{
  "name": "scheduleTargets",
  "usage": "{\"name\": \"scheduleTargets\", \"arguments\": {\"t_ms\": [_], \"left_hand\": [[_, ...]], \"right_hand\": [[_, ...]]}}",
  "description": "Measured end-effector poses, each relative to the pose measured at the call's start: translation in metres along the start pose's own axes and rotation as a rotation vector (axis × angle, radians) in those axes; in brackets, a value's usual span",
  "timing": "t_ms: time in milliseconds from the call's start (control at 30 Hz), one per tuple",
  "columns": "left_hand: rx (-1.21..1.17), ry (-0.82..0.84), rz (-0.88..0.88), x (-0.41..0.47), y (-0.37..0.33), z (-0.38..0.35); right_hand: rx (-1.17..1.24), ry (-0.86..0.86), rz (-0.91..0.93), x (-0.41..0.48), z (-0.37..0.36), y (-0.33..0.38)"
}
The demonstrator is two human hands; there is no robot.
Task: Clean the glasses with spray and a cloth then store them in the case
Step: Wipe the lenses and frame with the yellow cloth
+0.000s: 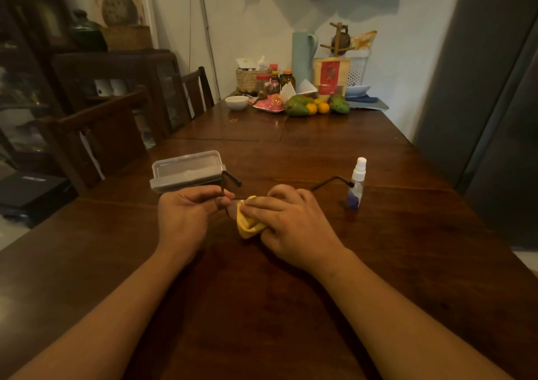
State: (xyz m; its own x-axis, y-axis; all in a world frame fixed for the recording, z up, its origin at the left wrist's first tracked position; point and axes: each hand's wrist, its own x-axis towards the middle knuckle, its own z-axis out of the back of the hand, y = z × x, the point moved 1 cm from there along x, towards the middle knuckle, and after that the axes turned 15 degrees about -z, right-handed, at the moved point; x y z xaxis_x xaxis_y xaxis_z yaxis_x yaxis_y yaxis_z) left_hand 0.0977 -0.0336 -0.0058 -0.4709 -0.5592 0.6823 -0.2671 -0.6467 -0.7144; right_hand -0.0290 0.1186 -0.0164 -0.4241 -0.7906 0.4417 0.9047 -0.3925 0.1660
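Dark thin-framed glasses (pixel 230 186), temples unfolded

Case (pixel 186 170) left, spray (pixel 357 182) right, glasses (pixel 230 186) btwn, on table (pixel 291 292).

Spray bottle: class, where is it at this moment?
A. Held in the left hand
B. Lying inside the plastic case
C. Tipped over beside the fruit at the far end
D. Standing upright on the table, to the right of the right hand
D. The spray bottle stands upright on the table, untouched, just beyond the right hand, which presses the yellow cloth to the glasses held by the left hand.
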Motion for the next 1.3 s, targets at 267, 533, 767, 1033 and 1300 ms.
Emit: {"name": "scheduleTargets", "arguments": {"t_ms": [267, 533, 767, 1033, 1300], "left_hand": [[-0.043, 0.033, 0.028, -0.002, -0.005, -0.002], [0.023, -0.134, 0.066, 0.004, 0.000, 0.005], [-0.020, -0.214, 0.096, 0.007, 0.001, 0.014], [-0.019, -0.213, 0.122, 0.009, 0.004, 0.009], [-0.022, -0.182, 0.126, 0.005, 0.005, 0.007]], "right_hand": [[-0.003, 0.013, 0.070, 0.000, -0.002, 0.004], [0.195, -0.230, -0.071, -0.003, 0.004, -0.005], [0.121, -0.368, -0.209, -0.003, 0.004, -0.017], [0.248, -0.579, -0.286, -0.003, 0.010, -0.020], [0.132, -0.065, -0.304, 0.001, -0.001, -0.018]]}}
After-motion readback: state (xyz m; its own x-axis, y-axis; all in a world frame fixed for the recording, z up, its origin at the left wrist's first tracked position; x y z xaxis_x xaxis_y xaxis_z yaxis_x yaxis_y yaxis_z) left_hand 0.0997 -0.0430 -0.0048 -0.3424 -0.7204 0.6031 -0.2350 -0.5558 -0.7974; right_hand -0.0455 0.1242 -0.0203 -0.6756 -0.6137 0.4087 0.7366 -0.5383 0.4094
